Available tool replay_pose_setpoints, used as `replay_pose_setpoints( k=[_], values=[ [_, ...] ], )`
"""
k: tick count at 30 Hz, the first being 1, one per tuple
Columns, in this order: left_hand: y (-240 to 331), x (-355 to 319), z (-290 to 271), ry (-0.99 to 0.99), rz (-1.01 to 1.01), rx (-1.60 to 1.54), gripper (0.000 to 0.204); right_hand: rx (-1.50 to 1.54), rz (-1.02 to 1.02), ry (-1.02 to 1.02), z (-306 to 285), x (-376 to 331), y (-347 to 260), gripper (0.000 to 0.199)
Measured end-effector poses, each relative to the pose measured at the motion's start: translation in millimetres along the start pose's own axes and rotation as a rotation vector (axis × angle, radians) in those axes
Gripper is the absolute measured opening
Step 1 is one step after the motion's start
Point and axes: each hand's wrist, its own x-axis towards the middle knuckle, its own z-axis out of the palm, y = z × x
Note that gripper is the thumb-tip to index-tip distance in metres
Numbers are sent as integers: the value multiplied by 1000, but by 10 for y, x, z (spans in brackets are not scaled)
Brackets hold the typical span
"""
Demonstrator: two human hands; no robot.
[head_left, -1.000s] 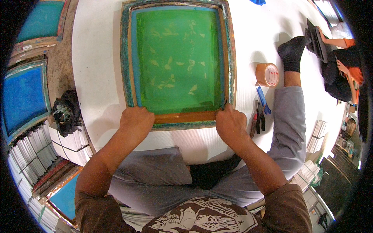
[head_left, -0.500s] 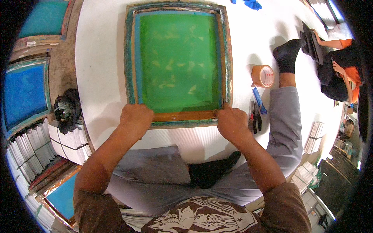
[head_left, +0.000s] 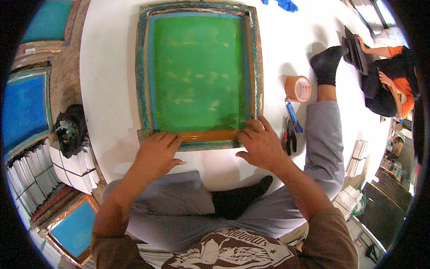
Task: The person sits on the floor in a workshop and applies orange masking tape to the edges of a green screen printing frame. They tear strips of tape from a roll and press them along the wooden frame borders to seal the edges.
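A screen printing frame [head_left: 259, 58] with a worn teal and brown rim lies in front of me. Its green mesh [head_left: 197, 67] carries several pale, leaf-like marks. Brown tape [head_left: 208, 135] runs along the inner near side. At the near left corner, my left hand [head_left: 154, 151] rests its fingertips on the rim and tape, thumb apart. My right hand [head_left: 263, 142] lies at the near right corner with fingers spread and thumb stretched toward me. Neither hand grips anything. Part of the near rim is hidden under the fingers.
Right of the frame are a tape roll [head_left: 297, 88], a blue-handled cutter [head_left: 293, 117] and dark-handled scissors [head_left: 290, 139]. My outstretched leg [head_left: 326, 143] lies beyond. More screens [head_left: 26, 110] and paper stacks [head_left: 74, 166] line the left. A person in orange [head_left: 394, 80] works at far right.
Both hands have loosened from closed grips on the frame's near corners to spread fingers resting there. The view has shifted slightly, and the frame appears a little further left.
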Motion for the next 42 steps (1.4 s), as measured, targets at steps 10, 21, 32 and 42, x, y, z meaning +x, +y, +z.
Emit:
replay_pose_setpoints(
  k=[10, 21, 32, 42],
  values=[
    [-19, -52, 215, 11, -50, 126, 64, 54, -101, 30, 179, 42, 30, 53],
    [386, 445, 380, 102, 38, 26, 51, 298, -63, -32, 282, 426, -266, 58],
    [259, 325, 391, 38, -147, 18, 53, 274, 5, -109, 354, 388, -227, 56],
    [-3, 152, 204, -102, -204, 82, 72, 240, 13, -82, 326, 282, -143, 55]
  ],
)
